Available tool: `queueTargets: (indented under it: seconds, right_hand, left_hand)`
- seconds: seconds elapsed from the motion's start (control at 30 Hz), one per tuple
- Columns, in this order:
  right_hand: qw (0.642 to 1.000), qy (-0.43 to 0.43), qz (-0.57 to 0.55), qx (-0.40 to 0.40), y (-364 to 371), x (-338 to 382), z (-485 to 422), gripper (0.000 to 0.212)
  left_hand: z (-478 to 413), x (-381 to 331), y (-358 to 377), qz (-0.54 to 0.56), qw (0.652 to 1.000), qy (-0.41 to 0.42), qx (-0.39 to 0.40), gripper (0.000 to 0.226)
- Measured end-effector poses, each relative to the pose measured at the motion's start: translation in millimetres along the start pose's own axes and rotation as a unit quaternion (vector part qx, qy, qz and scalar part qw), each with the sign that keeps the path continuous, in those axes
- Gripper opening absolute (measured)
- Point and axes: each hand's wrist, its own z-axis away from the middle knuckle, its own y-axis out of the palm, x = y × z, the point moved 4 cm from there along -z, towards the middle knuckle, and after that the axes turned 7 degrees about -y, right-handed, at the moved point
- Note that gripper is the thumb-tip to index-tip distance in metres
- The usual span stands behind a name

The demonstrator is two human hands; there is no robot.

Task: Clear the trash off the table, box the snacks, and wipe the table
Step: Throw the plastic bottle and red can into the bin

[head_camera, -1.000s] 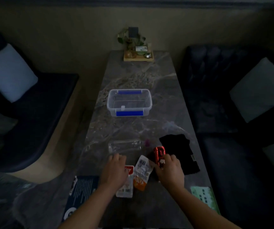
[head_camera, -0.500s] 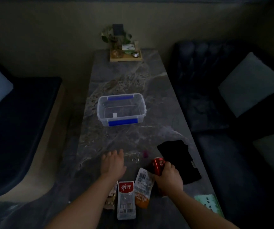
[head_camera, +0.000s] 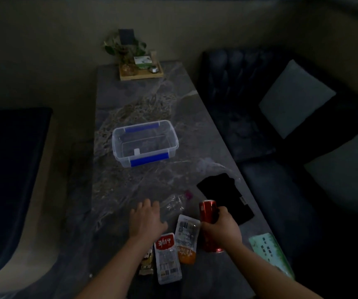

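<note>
My right hand [head_camera: 222, 228] grips a red drink can [head_camera: 208, 214] standing at the near right of the dark marble table [head_camera: 195, 117]. My left hand [head_camera: 146, 219] hovers flat with fingers spread, just left of a crumpled clear plastic bottle [head_camera: 173, 205] with a pink cap. Three snack packets lie below my hands: a red-topped one [head_camera: 167, 258], an orange-bottomed one [head_camera: 186, 238], and a brown one [head_camera: 146, 263] partly under my left forearm. An empty clear box with blue clips [head_camera: 144, 143] sits mid-table. A black cloth [head_camera: 224, 197] lies right of the can.
A wooden tray [head_camera: 141, 72] with a plant and small items stands at the table's far end. A green packet [head_camera: 271, 253] lies at the near right edge. Dark sofas with pale cushions flank the table on both sides. The room is dim.
My right hand has closed around the red can and stood it upright. My left hand has moved off the snack packets toward the clear bottle. The camera has shifted left.
</note>
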Motion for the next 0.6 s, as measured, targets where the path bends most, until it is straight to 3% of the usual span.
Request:
queueTargets:
  seconds: [0.3, 0.6]
  right_hand:
    - [0.997, 0.04, -0.01, -0.072, -10.7, -30.9, 60.6, 0.068]
    - [0.987, 0.108, -0.051, -0.11, -10.5, -104.6, 135.8, 0.075]
  left_hand:
    - [38.8, -36.3, 13.2, 0.014, 0.993, 0.113, 0.02, 0.055]
    - [100.2, -72.7, 34.1, -0.039, 0.986, 0.155, 0.056, 0.057]
